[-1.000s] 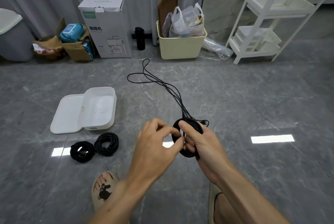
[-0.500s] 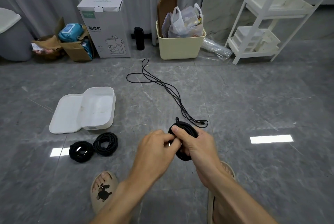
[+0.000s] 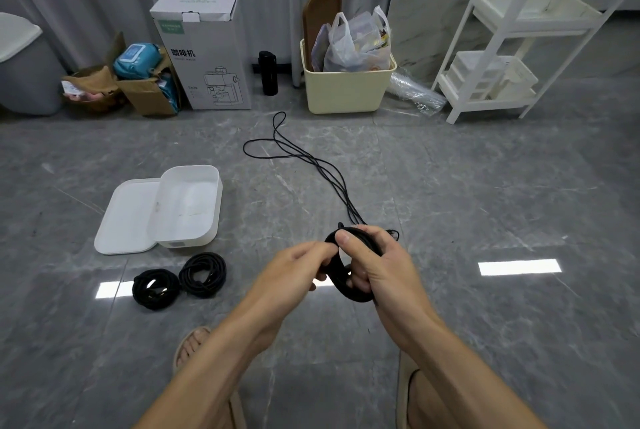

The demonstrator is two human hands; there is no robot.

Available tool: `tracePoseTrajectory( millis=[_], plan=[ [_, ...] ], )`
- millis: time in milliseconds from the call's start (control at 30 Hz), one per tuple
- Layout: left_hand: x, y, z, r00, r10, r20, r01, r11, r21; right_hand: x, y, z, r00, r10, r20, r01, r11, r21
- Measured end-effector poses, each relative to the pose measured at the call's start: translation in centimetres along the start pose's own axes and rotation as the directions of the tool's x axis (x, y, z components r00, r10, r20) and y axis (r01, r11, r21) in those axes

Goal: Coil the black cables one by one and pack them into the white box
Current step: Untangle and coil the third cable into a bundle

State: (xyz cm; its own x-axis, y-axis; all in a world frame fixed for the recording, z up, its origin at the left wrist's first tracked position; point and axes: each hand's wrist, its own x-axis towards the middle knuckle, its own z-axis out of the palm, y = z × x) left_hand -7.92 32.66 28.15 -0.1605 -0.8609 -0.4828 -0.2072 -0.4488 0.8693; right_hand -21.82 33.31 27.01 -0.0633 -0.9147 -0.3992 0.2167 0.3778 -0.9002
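Note:
My right hand [image 3: 379,266] grips a partly wound black cable coil [image 3: 341,278], thumb over its top. My left hand [image 3: 298,267] pinches the cable at the coil's left rim. The uncoiled rest of this cable [image 3: 311,165] trails away across the grey floor in long loops. The white box [image 3: 188,207] lies open and empty at the left, its lid [image 3: 128,217] beside it. Two finished black coils [image 3: 156,288] [image 3: 204,273] lie on the floor just in front of the box.
Along the back wall stand a white carton [image 3: 204,51], a black bottle [image 3: 268,72], a cream bin with bags [image 3: 346,82], cardboard boxes [image 3: 138,89] and a grey bin [image 3: 24,72]. A white shelf [image 3: 502,48] is at the right. My sandalled feet [image 3: 194,345] are below.
Both hands with the coil dropped slightly lower. My left hand closed in on the coil's rim, and the loose cable shifted a little on the floor.

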Motion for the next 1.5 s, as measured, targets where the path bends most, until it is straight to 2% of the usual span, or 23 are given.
tracePoseTrajectory(
  millis=[133,267,567,767,867,967,1133,1300,1500],
  plan=[
    [0.2,0.1,-1.3,0.997,-0.049,0.060,0.051,0.998,-0.025,0.4,-0.1,-0.3,1.000,-0.022,0.006,0.022,0.999,-0.027],
    [0.4,-0.3,-1.6,0.996,-0.034,0.082,0.037,0.999,-0.028,0.4,-0.1,-0.6,0.999,-0.048,0.017,0.049,0.996,-0.069],
    [0.7,-0.6,-1.0,0.998,-0.063,0.022,0.066,0.970,-0.232,0.3,-0.2,-0.7,0.997,-0.015,0.074,0.016,1.000,-0.014],
    [0.5,-0.1,-0.8,0.996,-0.059,0.072,0.077,0.954,-0.289,0.3,0.0,-0.7,0.995,-0.003,0.097,-0.001,0.999,0.046],
    [0.6,-0.3,-0.8,0.999,-0.049,0.001,0.046,0.950,-0.310,0.3,0.1,-0.6,0.997,-0.025,0.068,0.023,1.000,0.020],
    [0.5,-0.3,-0.9,0.999,-0.033,-0.035,0.023,0.971,-0.240,0.4,0.0,-0.6,0.998,-0.061,0.027,0.062,0.997,-0.048],
    [0.3,-1.1,0.1,0.997,-0.068,0.044,0.074,0.986,-0.152,0.1,-0.1,-0.4,0.999,0.037,0.024,-0.040,0.990,0.135],
    [-0.9,-0.4,2.5,0.999,-0.007,0.049,0.017,0.977,-0.214,0.4,-0.5,-0.3,0.994,0.110,-0.024,-0.098,0.951,0.293],
    [-1.2,-0.4,2.5,0.996,0.039,0.075,-0.021,0.974,-0.227,0.5,-1.2,-1.0,0.990,0.137,-0.043,-0.115,0.934,0.338]
  ],
)
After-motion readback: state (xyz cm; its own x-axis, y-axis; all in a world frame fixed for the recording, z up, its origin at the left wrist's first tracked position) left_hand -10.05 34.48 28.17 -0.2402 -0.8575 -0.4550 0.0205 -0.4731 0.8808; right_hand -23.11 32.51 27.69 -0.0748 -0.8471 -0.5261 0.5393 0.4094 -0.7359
